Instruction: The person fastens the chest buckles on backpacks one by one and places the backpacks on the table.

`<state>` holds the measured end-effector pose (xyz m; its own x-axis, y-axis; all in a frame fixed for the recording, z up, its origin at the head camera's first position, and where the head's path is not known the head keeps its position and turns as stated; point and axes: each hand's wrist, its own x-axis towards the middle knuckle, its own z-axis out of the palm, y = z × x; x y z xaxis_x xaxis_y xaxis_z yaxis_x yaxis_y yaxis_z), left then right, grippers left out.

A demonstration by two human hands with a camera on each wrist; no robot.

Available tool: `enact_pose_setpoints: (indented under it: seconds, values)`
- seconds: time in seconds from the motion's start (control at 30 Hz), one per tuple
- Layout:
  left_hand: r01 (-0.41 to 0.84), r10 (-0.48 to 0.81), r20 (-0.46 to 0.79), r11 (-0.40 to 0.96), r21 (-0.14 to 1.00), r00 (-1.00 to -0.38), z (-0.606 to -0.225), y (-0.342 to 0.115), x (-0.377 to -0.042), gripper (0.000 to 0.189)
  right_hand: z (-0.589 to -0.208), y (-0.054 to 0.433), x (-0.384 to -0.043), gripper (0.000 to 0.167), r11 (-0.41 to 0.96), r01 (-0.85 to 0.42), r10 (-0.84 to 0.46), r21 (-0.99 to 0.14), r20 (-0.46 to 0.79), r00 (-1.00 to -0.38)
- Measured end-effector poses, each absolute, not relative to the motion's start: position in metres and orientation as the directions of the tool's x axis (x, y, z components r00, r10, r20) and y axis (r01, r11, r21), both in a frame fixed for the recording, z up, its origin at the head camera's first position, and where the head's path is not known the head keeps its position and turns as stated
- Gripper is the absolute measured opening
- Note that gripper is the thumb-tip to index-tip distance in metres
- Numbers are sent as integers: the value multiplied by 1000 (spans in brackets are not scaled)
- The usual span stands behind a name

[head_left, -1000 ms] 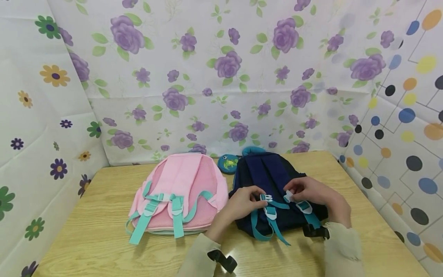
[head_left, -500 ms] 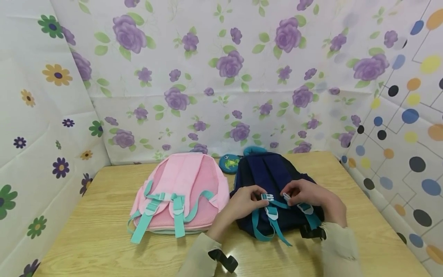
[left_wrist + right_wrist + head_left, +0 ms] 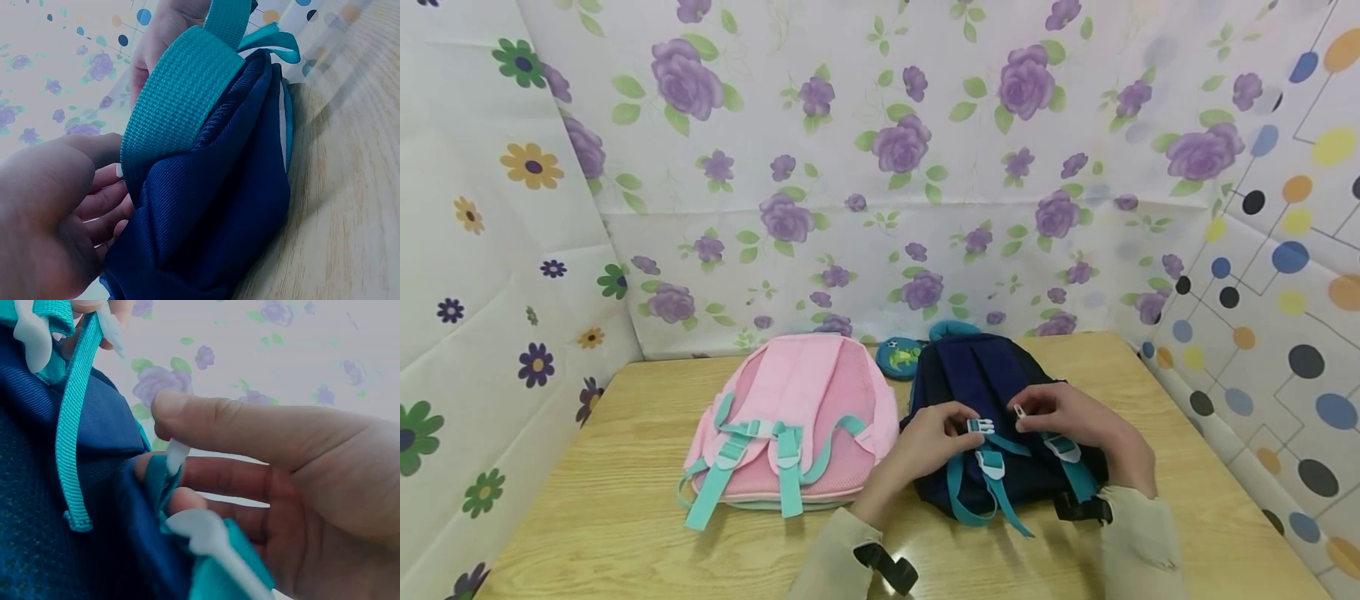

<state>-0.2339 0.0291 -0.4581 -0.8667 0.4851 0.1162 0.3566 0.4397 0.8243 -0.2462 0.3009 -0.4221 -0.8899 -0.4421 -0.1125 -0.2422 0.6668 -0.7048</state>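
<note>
A navy backpack (image 3: 1022, 367) lies on the table with its straps facing up. My left hand (image 3: 936, 437) pinches the white pronged half of a chest-strap buckle (image 3: 982, 426). Across from it, my right hand (image 3: 1071, 417) holds the white socket half of the buckle (image 3: 177, 453) between thumb and fingers. A gap separates the two halves. Teal webbing (image 3: 76, 431) runs from the pronged half. Below the hands sit white strap adjusters (image 3: 990, 464) on teal straps. In the left wrist view, a wide teal strap (image 3: 181, 94) hides most of the left fingertips.
A pink backpack (image 3: 808, 400) lies to the left, its teal chest strap buckled across. A round teal tag with a cartoon animal (image 3: 898, 358) lies between the bags at the back. Flowered cloth (image 3: 850, 167) hangs behind the wooden table (image 3: 625, 467).
My right hand has turned the socket half, which now shows edge-on, and has shifted slightly. My left hand keeps its hold on the pronged half. The view has shifted a little.
</note>
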Motion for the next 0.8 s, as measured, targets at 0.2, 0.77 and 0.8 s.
enact_pose_setpoints:
  seconds: [0.2,0.77,0.8]
  values:
    - [362,466,137,438,823,-874,-459,30,-233,31,-419,300,-244,37,675,-282,-426,-682,-47,-904]
    - [393,391,233,402,827,-890,-455,34,-231,33,-401,277,-235,41,703,-335,-432,-627,-2,-902]
    - [394,386,237,402,827,-892,-455,35,-231,33,-401,276,-235,41,701,-331,-431,-632,-5,-902]
